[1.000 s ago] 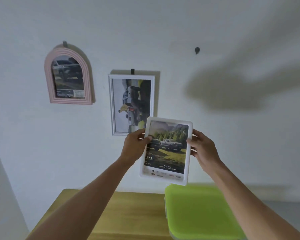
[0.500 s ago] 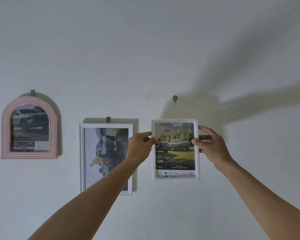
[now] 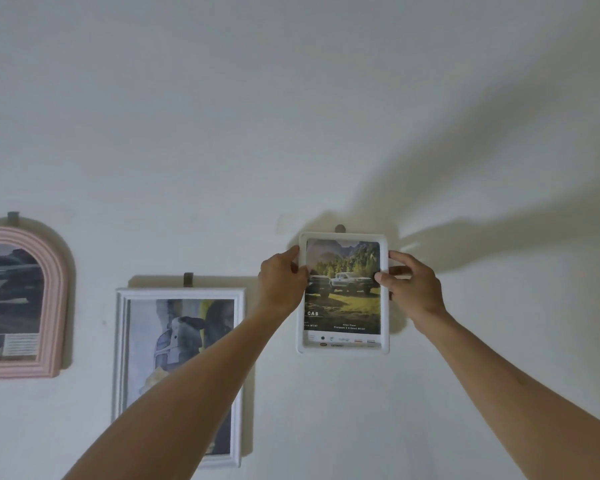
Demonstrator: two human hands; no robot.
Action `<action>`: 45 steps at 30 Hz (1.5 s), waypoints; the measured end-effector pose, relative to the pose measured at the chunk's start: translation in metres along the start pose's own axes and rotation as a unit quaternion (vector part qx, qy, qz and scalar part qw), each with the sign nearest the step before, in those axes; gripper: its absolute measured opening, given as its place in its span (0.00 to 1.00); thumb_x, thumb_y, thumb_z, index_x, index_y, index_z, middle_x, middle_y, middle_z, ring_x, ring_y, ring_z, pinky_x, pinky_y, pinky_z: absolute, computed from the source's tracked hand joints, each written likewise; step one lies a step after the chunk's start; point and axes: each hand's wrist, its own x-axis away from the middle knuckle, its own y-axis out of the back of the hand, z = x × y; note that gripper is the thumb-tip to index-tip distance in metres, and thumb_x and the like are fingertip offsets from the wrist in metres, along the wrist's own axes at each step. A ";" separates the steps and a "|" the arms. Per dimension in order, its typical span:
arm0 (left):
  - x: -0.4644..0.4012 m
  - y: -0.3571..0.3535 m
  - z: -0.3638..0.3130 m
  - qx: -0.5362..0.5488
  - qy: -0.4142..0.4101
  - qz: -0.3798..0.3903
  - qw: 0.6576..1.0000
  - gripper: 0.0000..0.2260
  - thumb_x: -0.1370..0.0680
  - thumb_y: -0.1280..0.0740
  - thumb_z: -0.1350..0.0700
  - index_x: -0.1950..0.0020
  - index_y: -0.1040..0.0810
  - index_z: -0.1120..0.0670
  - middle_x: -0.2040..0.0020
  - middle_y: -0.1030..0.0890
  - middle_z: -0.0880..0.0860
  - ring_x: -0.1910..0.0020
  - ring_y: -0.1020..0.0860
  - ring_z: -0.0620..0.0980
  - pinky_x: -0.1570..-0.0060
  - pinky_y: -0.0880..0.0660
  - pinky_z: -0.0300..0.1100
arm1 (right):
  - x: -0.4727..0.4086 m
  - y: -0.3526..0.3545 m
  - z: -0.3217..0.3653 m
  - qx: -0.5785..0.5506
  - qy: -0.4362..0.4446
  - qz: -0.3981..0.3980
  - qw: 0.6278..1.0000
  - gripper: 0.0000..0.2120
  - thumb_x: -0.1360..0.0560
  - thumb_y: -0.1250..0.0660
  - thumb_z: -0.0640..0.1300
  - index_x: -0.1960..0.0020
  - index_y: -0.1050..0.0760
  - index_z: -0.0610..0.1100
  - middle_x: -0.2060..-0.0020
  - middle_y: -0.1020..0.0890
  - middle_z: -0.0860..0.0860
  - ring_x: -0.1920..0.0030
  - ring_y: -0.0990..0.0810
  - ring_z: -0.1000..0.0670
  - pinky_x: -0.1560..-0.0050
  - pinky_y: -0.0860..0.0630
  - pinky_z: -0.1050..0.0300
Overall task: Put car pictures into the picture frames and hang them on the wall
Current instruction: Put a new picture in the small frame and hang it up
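Two hands against a plain white wall (image 3: 291,116), left hand (image 3: 282,285) and right hand (image 3: 412,288) gripping the side edges of a small white frame (image 3: 343,347) between them, hook (image 3: 340,228) just above, white rectangular frame (image 3: 236,341) and pink arched frame (image 3: 54,289) hanging beyond the left hand.

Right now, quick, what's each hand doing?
Left hand: closed on the left edge of the white frame, held against the wall under the hook.
Right hand: closed on the frame's right edge.

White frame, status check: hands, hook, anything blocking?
Left hand and right hand grip white frame by its sides. Top edge at wall hook; seating not confirmed. Nothing in the way.
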 end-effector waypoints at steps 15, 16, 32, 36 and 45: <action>0.001 -0.016 0.015 -0.135 -0.050 -0.040 0.989 0.08 0.23 0.35 0.55 0.46 0.23 0.56 0.62 0.28 0.50 0.64 0.29 0.49 0.70 0.39 0.35 | 0.000 -0.013 -0.028 0.039 0.105 -0.027 0.993 0.16 0.25 0.27 0.45 0.37 0.21 0.51 0.56 0.18 0.53 0.57 0.18 0.54 0.52 0.23 0.58; 0.002 -0.016 0.017 -0.136 -0.048 -0.044 0.989 0.08 0.23 0.35 0.55 0.46 0.23 0.55 0.62 0.28 0.50 0.64 0.30 0.49 0.70 0.40 0.35 | 0.002 -0.014 -0.029 0.039 0.111 -0.029 0.993 0.16 0.25 0.27 0.45 0.37 0.22 0.51 0.55 0.18 0.53 0.57 0.18 0.53 0.52 0.23 0.58; 0.008 -0.013 0.023 -0.089 -0.054 -0.078 0.992 0.15 0.24 0.31 0.50 0.40 0.24 0.56 0.59 0.22 0.52 0.60 0.24 0.53 0.58 0.24 0.48 | 0.005 -0.010 -0.032 0.082 0.110 0.011 0.990 0.19 0.25 0.26 0.47 0.36 0.24 0.46 0.52 0.16 0.51 0.57 0.17 0.54 0.56 0.25 0.68; 0.011 -0.015 0.026 -0.071 -0.041 -0.076 0.994 0.22 0.24 0.30 0.49 0.33 0.26 0.55 0.56 0.22 0.52 0.58 0.23 0.53 0.53 0.23 0.50 | 0.011 -0.002 -0.035 0.087 0.092 0.024 0.992 0.19 0.26 0.25 0.47 0.38 0.24 0.45 0.50 0.17 0.51 0.55 0.17 0.51 0.60 0.28 0.74; 0.028 -0.022 0.024 -0.033 -0.028 -0.073 0.996 0.24 0.23 0.30 0.51 0.30 0.29 0.58 0.50 0.23 0.53 0.55 0.25 0.50 0.52 0.28 0.42 | 0.027 0.010 -0.041 0.114 0.075 0.036 0.990 0.21 0.27 0.25 0.48 0.37 0.25 0.45 0.50 0.19 0.53 0.57 0.18 0.57 0.60 0.28 0.76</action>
